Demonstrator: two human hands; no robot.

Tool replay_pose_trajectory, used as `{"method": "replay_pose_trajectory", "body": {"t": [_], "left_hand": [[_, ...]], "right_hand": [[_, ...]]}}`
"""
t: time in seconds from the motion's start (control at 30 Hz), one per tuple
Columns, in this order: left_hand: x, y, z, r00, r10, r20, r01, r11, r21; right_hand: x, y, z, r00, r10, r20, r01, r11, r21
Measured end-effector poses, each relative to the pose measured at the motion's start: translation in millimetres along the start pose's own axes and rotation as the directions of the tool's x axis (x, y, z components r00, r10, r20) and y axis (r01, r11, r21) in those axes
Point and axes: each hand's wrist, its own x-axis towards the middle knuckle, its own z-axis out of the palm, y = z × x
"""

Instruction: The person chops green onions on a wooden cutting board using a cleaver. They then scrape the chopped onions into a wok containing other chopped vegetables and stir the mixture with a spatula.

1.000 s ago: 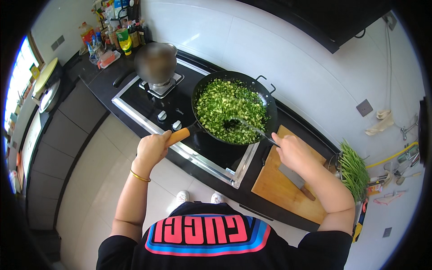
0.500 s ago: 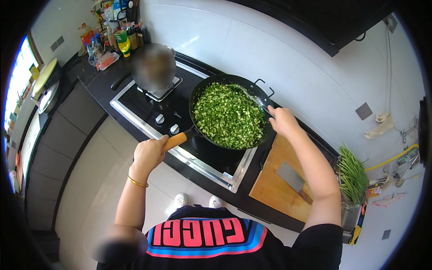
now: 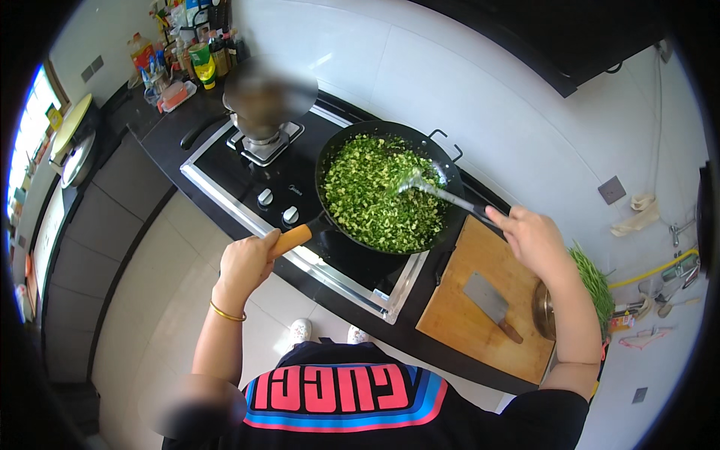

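A black wok (image 3: 343,140) stands on the right side of the stove, filled with a chopped green and pale yellow mixture (image 3: 375,199). My left hand (image 3: 245,264) is closed around the wok's orange-tan handle (image 3: 289,239). In my right hand (image 3: 531,236) is the dark handle of a spatula (image 3: 450,197). The spatula's metal blade rests in the mixture near the wok's right side, with green bits on it. A cleaver (image 3: 486,298) lies on the wooden cutting board (image 3: 457,316), below and left of my right forearm.
A blurred pot (image 3: 259,101) sits on the left burner. Bottles and seasoning packs (image 3: 202,64) crowd the far left corner. Long green stalks (image 3: 594,289) and a round metal bowl (image 3: 543,310) are beyond the board, partly behind my right arm. A black hood (image 3: 555,45) overhangs the upper right.
My right hand has moved right and toward me, drawing the spatula from the wok's far right edge into the mixture. My left hand keeps its hold on the handle.
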Motion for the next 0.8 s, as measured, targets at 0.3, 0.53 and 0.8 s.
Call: {"method": "replay_pose_trajectory", "body": {"t": [0.3,0.53,0.8], "left_hand": [[0.0,2.2,-6.7,0.999,-0.013,0.032,0.014,1.0,-0.013],[0.2,0.1,-3.2,1.0,-0.001,0.017,0.001,1.0,-0.016],[-1.0,-1.1,-5.0,0.999,0.008,0.036,-0.008,1.0,0.014]], "right_hand": [[78.1,31.2,34.9,0.986,-0.167,-0.012,0.162,0.971,-0.176],[106.5,46.4,60.8,0.981,-0.132,0.142,0.151,0.979,-0.139],[95.4,29.4,40.5,0.947,-0.251,0.2,0.273,0.957,-0.092]]}}
